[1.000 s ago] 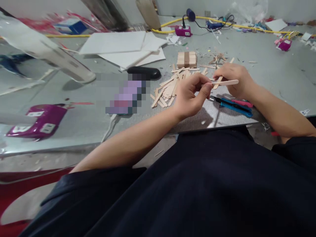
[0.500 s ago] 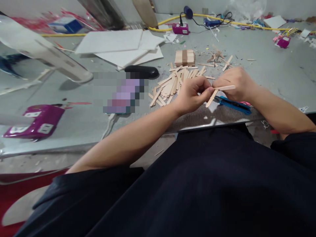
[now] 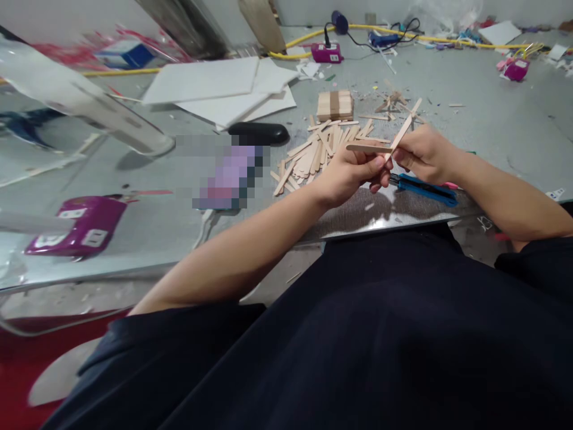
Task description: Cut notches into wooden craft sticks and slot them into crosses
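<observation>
Two flat wooden craft sticks (image 3: pixel 405 128) meet at an angle between my hands, one lying towards the left and the other slanting up to the right. My left hand (image 3: pixel 351 176) pinches them near where they meet, thumb and fingers closed. From the other side, my right hand (image 3: pixel 423 154) has its fingers closed at the same joint. Whether the sticks are glued there, I cannot tell. Just below the hands lies a blue utility knife (image 3: pixel 425 189) near the table edge. Behind my left hand spreads a loose pile of craft sticks (image 3: pixel 317 149).
A banded bundle of sticks (image 3: pixel 344 106) stands behind the pile. Left of it are a black case (image 3: pixel 259 133), a phone (image 3: pixel 228 173) on a cable and white boards (image 3: pixel 201 80). Purple power sockets (image 3: pixel 78 224) and a white lamp-like stand (image 3: pixel 111 113) occupy the left side.
The joined sticks have been turned over in my hands: their ends pointed right and down-left before, and now point left and up-right. My right hand's fingers have come round to the joint.
</observation>
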`<act>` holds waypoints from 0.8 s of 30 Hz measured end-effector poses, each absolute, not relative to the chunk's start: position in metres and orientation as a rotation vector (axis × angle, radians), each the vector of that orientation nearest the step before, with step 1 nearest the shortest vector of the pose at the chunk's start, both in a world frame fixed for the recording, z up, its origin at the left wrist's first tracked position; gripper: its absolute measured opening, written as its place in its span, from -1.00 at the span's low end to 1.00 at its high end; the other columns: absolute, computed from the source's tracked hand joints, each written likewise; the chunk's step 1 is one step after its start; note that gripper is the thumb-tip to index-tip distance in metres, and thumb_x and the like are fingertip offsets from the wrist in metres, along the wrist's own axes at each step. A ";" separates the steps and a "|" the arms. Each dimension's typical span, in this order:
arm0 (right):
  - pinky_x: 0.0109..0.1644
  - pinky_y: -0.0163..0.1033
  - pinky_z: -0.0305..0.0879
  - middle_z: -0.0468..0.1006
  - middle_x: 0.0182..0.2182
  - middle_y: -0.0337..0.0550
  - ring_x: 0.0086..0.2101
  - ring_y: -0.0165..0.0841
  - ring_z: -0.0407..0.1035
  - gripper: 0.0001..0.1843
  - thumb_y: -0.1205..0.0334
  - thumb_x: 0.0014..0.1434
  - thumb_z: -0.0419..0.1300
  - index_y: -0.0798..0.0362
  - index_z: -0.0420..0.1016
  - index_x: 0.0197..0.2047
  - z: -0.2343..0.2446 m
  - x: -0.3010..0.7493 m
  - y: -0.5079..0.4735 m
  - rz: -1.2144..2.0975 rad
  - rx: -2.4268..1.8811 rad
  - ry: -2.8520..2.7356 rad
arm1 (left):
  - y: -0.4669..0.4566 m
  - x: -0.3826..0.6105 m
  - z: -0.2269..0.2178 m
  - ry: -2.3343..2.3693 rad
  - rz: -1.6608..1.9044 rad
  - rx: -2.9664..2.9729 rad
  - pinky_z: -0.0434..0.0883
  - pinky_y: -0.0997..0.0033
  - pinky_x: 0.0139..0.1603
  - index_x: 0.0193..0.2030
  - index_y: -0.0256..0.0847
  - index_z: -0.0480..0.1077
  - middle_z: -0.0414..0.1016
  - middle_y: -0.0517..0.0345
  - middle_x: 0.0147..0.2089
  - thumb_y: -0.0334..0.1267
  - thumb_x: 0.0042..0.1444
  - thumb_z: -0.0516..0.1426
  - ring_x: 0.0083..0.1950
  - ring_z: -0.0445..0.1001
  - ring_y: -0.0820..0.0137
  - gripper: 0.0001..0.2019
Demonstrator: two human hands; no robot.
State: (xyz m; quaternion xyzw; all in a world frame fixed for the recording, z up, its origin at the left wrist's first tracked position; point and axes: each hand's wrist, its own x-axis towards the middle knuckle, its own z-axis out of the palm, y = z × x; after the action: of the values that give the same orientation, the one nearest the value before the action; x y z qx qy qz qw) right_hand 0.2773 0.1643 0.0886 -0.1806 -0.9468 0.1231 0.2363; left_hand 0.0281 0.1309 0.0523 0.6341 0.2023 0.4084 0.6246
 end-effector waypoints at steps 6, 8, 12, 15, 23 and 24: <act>-0.22 -0.13 0.24 0.52 -0.46 -0.24 -0.42 -0.35 0.32 -0.21 -0.52 0.69 -0.09 -0.05 0.46 -0.27 0.098 0.279 0.165 0.624 -0.540 -2.543 | 0.125 0.030 0.055 0.446 0.978 1.286 0.37 0.56 -0.50 -0.30 -0.23 0.53 0.48 0.26 -0.47 0.00 0.29 0.59 -0.52 0.45 0.57 -0.56; -0.21 -0.11 0.23 0.50 -0.48 -0.22 -0.44 -0.35 0.29 -0.19 -0.52 0.68 -0.04 -0.05 0.46 -0.33 0.103 0.284 0.172 0.623 -0.579 -2.543 | 0.125 0.030 0.058 0.446 1.010 1.247 0.32 0.58 -0.50 -0.32 -0.23 0.51 0.44 0.30 -0.50 -0.06 0.29 0.58 -0.55 0.42 0.59 -0.57; -0.17 -0.08 0.25 0.58 -0.46 -0.15 -0.40 -0.30 0.35 -0.31 -0.34 0.65 0.12 -0.03 0.55 -0.37 0.109 0.302 0.194 0.608 -0.840 -2.572 | 0.132 0.026 0.062 0.518 1.123 1.171 0.27 0.59 -0.49 -0.39 -0.19 0.37 0.32 0.38 -0.55 -0.16 0.38 0.51 -0.59 0.33 0.64 -0.53; -0.18 -0.05 0.24 0.59 -0.48 -0.15 -0.40 -0.26 0.38 -0.44 -0.19 0.55 0.22 -0.05 0.53 -0.43 0.106 0.315 0.213 0.607 -1.244 -2.639 | 0.142 0.018 0.062 0.546 1.184 1.237 0.29 0.57 -0.50 -0.38 -0.15 0.32 0.36 0.38 -0.53 -0.09 0.38 0.51 -0.59 0.32 0.64 -0.50; -0.20 -0.02 0.16 0.68 -0.33 -0.02 -0.30 -0.15 0.44 -0.51 -0.31 0.44 0.32 -0.06 0.69 -0.24 0.097 0.311 0.223 0.172 -1.656 -2.772 | 0.158 0.012 0.050 0.846 1.221 1.372 0.43 0.51 -0.50 -0.21 -0.11 0.50 0.55 0.27 -0.49 -0.08 0.39 0.41 -0.56 0.42 0.54 -0.75; -0.19 -0.02 0.18 0.71 -0.28 -0.01 -0.27 -0.12 0.48 -0.53 -0.30 0.42 0.35 -0.06 0.72 -0.19 0.100 0.312 0.221 0.182 -1.669 -2.760 | 0.157 0.013 0.049 0.855 1.212 1.398 0.44 0.51 -0.49 -0.22 -0.11 0.48 0.58 0.25 -0.48 -0.08 0.40 0.39 -0.56 0.44 0.54 -0.74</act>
State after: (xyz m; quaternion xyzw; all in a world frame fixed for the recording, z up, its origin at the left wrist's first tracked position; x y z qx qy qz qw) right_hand 0.3115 0.2206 0.1003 -0.5160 -0.8536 0.0562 -0.0444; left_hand 0.0127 0.1569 0.0487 0.5843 0.3571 0.5066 0.5239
